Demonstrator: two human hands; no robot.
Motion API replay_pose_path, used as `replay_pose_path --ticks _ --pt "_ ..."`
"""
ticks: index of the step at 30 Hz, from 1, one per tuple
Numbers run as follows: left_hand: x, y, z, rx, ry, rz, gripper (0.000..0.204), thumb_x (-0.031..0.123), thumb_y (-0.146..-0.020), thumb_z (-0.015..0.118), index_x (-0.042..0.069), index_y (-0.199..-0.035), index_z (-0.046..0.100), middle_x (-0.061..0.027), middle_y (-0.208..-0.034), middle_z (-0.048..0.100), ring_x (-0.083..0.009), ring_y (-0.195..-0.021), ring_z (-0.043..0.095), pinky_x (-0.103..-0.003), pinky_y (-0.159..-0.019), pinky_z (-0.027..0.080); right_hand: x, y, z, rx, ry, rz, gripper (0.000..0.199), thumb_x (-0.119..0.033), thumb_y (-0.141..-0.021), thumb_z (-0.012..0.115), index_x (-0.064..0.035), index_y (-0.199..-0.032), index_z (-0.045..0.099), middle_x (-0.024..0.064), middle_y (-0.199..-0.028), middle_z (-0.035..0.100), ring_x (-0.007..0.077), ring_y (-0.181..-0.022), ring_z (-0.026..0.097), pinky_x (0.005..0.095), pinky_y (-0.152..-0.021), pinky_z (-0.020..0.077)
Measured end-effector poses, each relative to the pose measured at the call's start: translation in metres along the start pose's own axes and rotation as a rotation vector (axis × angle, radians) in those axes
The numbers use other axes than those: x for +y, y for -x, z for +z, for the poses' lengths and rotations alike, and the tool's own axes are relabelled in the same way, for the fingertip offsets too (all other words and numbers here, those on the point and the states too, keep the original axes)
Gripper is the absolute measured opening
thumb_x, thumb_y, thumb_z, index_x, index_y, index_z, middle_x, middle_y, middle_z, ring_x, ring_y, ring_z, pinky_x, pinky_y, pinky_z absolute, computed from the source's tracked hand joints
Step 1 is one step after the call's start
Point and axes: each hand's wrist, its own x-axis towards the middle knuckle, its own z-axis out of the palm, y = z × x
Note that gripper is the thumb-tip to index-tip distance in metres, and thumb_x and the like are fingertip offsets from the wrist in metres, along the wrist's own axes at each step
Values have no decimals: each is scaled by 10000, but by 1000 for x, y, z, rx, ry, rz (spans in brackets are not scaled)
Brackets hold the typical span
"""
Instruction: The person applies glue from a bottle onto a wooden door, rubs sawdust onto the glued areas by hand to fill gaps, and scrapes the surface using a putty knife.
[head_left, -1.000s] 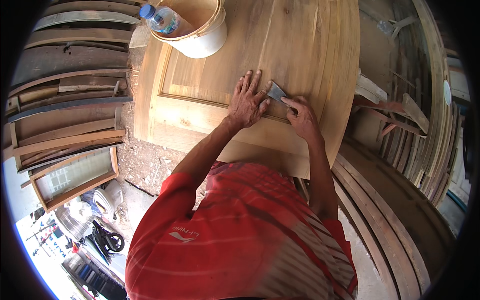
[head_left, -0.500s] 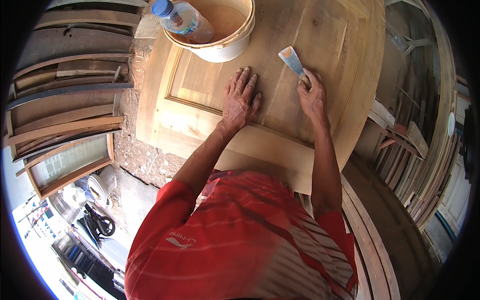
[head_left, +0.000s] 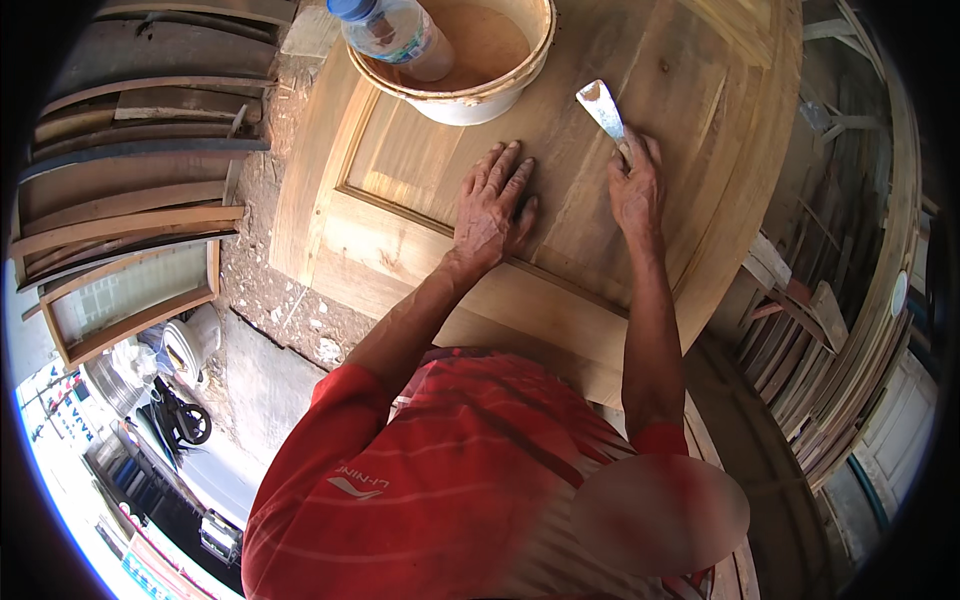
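A panelled wooden door [head_left: 400, 275] lies flat before me. My left hand [head_left: 490, 212] rests on its recessed panel with the fingers stretched out and nothing in them. My right hand [head_left: 637, 185] is closed round the handle of a putty knife [head_left: 602, 110], whose pale, smeared blade points up and to the left. The blade seems raised off the wood, though the gap is hard to judge. Beyond my left hand a white bucket [head_left: 470, 108] with brownish contents stands on the door. A plastic bottle with a blue cap [head_left: 400, 40] leans inside it.
Boards and frames [head_left: 140, 150] are stacked at the left, with a glazed wooden frame [head_left: 130, 300] below them. Wood shavings litter the floor [head_left: 262, 240] beside the door. Long timber strips [head_left: 800, 400] lean at the right. A black wheel [head_left: 190, 425] shows at the lower left.
The view has shifted slightly, so the bucket and bottle sit further right in it. The putty knife's blade has turned and shows a brighter face. My left hand still lies on the panel.
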Motion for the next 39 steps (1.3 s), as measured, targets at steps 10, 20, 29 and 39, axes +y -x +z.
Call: replay_pose_path --ticks 10,20,29,39 --pt "1 0 1 -5 -6 1 589 166 -893 758 58 -1452 607 -194 -1602 479 -413 -1492 427 -556 -1194 365 -1 9 8 95 35 -71 476 -2 -927 681 -55 -1399 641 175 -1306 642 375 -1162 670 452 -960 576" --pt "0 0 3 15 -5 1 586 174 -891 758 61 -1447 610 -180 -1599 488 -410 -1487 436 -550 -1194 365 8 37 7 194 149 124 421 -146 -1012 655 -99 -1430 639 159 -1389 622 400 -1237 611 536 -1014 499" --pt "1 1 5 15 -20 -3 575 174 -894 755 66 -1441 615 -173 -1593 495 -406 -1490 436 -549 -1193 368 -34 -4 37 -4 411 -163 564 -267 -1030 641 -138 -1558 490 100 -1520 501 353 -1389 466 559 -1137 349" --pt "-1 1 2 4 -6 -27 567 194 -905 754 78 -1443 617 -171 -1590 498 -390 -1500 432 -536 -1199 373 -43 -14 43 -22 486 -199 562 -260 -1014 655 -159 -1547 508 90 -1490 513 349 -1339 499 571 -1114 363"
